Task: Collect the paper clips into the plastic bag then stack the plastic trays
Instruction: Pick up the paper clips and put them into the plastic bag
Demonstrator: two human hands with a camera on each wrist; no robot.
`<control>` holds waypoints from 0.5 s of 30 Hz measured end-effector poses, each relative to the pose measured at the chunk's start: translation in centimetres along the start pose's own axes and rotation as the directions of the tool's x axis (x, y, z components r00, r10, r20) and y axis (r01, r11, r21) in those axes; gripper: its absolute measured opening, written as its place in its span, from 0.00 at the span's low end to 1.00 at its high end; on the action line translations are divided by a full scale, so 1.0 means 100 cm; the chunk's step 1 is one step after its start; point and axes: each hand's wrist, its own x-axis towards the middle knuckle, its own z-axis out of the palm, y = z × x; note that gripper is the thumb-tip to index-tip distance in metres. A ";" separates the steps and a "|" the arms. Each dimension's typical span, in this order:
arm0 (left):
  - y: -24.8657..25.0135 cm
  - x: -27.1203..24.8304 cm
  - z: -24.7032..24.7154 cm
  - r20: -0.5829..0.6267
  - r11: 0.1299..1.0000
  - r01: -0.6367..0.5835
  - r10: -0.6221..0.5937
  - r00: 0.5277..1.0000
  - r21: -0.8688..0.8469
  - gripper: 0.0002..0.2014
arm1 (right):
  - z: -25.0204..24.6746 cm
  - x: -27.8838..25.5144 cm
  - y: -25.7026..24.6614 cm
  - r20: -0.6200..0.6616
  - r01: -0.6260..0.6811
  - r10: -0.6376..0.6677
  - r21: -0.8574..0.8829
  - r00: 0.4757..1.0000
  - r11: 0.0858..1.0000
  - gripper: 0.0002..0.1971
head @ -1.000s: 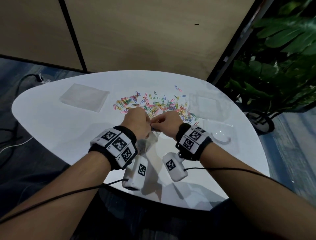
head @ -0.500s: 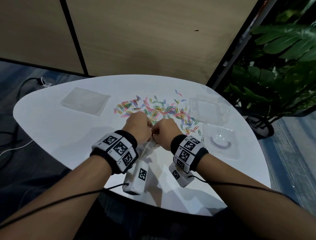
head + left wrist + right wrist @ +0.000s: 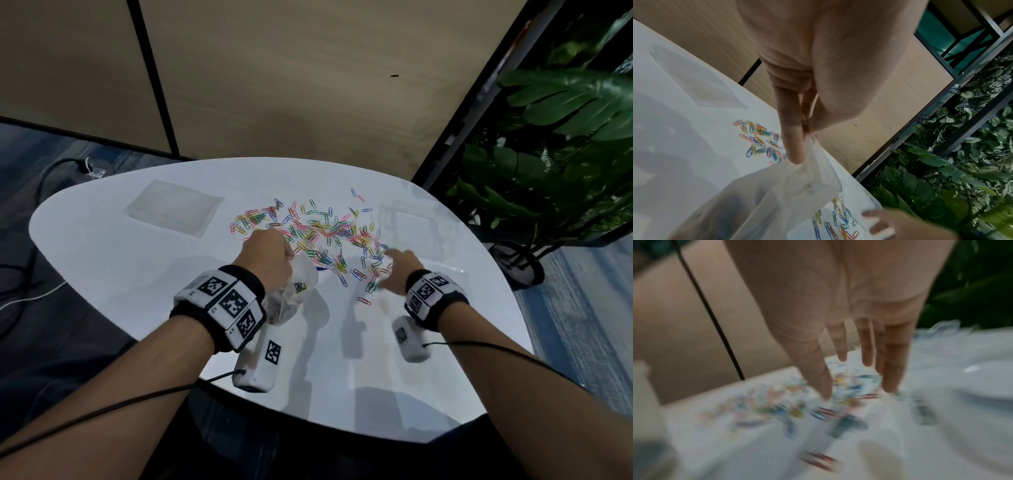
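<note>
Many coloured paper clips (image 3: 318,236) lie scattered across the middle of the white table (image 3: 102,267). My left hand (image 3: 270,257) pinches the top edge of a clear plastic bag (image 3: 298,291); the bag (image 3: 777,194) hangs below my thumb and forefinger and holds a few clips. My right hand (image 3: 394,270) is apart from the bag, fingers spread and straight, just above the near right part of the clip pile (image 3: 849,386); that view is blurred. Clear plastic trays lie at far left (image 3: 173,207) and at right (image 3: 414,228).
A large potted plant (image 3: 555,164) stands off the table's right edge. A wood-panelled wall (image 3: 291,85) rises behind the table. Cables (image 3: 41,178) run over the floor at left. Another clear tray (image 3: 442,274) lies beyond my right hand.
My right hand has let go of the bag's mouth and swung right, onto the clips, fingers spread. The left hand still holds the bag, which now hangs with its mouth open.
</note>
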 end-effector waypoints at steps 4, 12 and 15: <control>0.003 -0.002 -0.001 0.011 1.000 0.006 -0.006 1.000 0.007 0.14 | 0.032 0.011 0.031 0.132 -0.019 0.044 -0.180 0.990 0.983 0.47; 0.002 -0.003 -0.004 0.027 1.000 0.007 -0.008 1.000 0.028 0.15 | 0.080 0.008 -0.024 -0.004 -0.149 0.149 -0.071 0.989 0.986 0.36; -0.001 -0.004 -0.005 0.025 1.000 0.011 -0.012 1.000 0.029 0.15 | 0.084 0.011 -0.043 -0.019 -0.006 0.005 -0.036 1.000 0.999 0.38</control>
